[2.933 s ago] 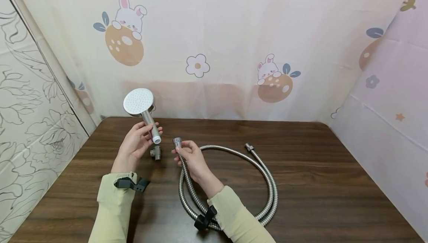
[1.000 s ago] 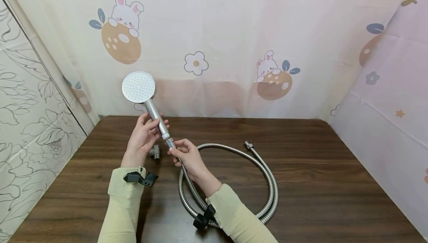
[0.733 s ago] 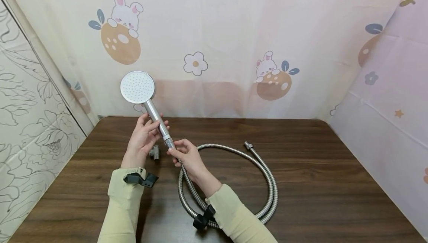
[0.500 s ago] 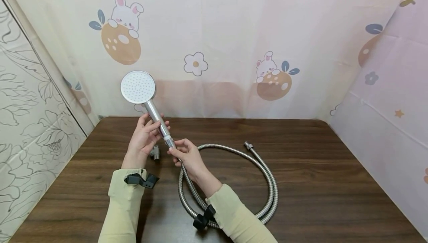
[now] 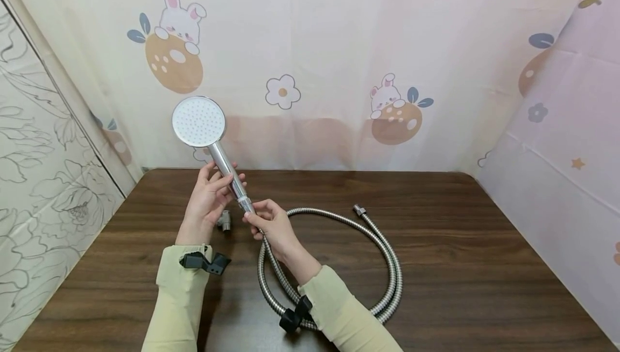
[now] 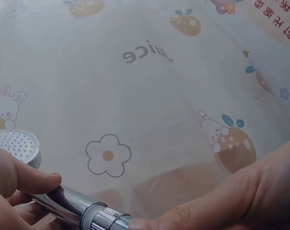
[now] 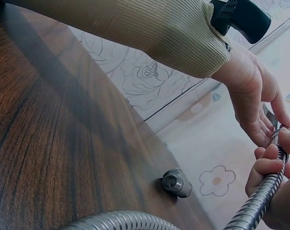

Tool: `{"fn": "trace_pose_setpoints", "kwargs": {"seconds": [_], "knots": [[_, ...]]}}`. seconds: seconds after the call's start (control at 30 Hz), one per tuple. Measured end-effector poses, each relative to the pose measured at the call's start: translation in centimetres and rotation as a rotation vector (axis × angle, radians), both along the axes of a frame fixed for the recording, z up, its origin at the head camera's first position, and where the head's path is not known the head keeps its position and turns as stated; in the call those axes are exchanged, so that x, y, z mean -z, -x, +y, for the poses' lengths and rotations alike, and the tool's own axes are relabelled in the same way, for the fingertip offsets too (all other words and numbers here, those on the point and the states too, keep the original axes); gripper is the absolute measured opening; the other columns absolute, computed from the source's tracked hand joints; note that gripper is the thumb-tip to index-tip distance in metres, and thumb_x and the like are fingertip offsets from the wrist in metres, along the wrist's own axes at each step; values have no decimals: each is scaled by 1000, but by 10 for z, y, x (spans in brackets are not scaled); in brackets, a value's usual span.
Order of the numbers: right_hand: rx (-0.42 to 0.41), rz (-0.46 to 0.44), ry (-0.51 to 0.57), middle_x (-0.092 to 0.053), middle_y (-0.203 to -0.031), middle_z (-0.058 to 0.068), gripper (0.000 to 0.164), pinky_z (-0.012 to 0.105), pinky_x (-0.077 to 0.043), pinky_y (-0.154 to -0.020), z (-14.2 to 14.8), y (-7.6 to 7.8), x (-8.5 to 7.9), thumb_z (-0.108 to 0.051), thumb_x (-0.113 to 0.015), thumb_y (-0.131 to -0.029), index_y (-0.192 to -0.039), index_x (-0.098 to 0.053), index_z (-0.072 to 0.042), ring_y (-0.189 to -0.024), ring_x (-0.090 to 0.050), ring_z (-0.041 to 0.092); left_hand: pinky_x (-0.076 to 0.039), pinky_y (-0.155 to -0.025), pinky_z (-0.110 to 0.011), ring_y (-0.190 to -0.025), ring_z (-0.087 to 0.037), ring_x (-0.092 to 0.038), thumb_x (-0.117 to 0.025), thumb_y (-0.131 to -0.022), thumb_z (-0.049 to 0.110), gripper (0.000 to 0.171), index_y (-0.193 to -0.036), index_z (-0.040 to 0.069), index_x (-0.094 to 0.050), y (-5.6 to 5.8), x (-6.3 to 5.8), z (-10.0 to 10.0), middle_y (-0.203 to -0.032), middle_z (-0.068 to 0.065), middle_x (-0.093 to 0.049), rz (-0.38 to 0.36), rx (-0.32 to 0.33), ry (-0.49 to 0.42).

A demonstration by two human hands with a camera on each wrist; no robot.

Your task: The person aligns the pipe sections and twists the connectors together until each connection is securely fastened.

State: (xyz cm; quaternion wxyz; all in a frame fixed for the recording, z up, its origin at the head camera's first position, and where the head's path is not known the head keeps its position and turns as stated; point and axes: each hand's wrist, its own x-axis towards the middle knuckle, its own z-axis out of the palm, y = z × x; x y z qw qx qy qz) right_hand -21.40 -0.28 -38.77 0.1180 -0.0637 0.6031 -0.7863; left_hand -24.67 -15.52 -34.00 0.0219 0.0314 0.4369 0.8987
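My left hand grips the chrome handle of a shower head, whose round white face points toward me. With thumb and fingers, my right hand pinches the end fitting of a metal shower hose. That fitting meets the threaded end of the handle, in line with it; the left wrist view shows the joint close up. How far it is threaded on, I cannot tell. Behind the left hand, a small metal angle connector lies on the table, partly hidden in the head view.
The hose lies in loops on the dark wooden table, its free end fitting toward the back. Curtains with printed patterns hang behind and at both sides of the table. Black camera mounts sit on both wrists.
The left hand has brought the shower head up and to the right, and its handle now meets the hose fitting. Most recently the head tips slightly higher while the right hand stays nearly in place.
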Motion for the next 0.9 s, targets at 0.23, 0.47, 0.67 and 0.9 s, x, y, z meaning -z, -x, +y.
{"fn": "trace_pose_setpoints", "kwargs": {"seconds": [0.23,0.47,0.67,0.9], "knots": [[-8,-2,-7,-64,-77,2,24,17,-39,-46,0,0,-1,-6,-62,-85,-108,-54,-2,-54,-49,9,-54,-77,-30,-84,-16,-66,-47,-91,-3,54,-132,19,-20,-3,-3,1,-114,-4,-52,13,-14,19],[-20,13,-25,-66,-82,7,24,18,-40,-48,2,0,-6,-8,-61,-86,-108,-53,-1,-55,-49,9,-54,-77,-30,-84,-16,-66,-47,-91,-3,56,-133,20,-19,-4,-8,3,-119,-7,-48,42,-29,27],[-30,28,-23,-67,-86,11,24,18,-41,-48,2,-1,-7,-8,-60,-87,-108,-53,0,-55,-49,9,-54,-76,-31,-84,-17,-66,-49,-90,-4,57,-133,19,-20,-5,-9,2,-116,-6,-52,70,-32,16],[-38,38,-21,-66,-92,20,21,18,-40,-48,1,-1,-7,-7,-59,-87,-107,-54,-3,-55,-48,9,-54,-76,-30,-84,-17,-66,-49,-90,-3,56,-134,18,-21,-7,-11,1,-113,-3,-55,82,-34,25]]}}
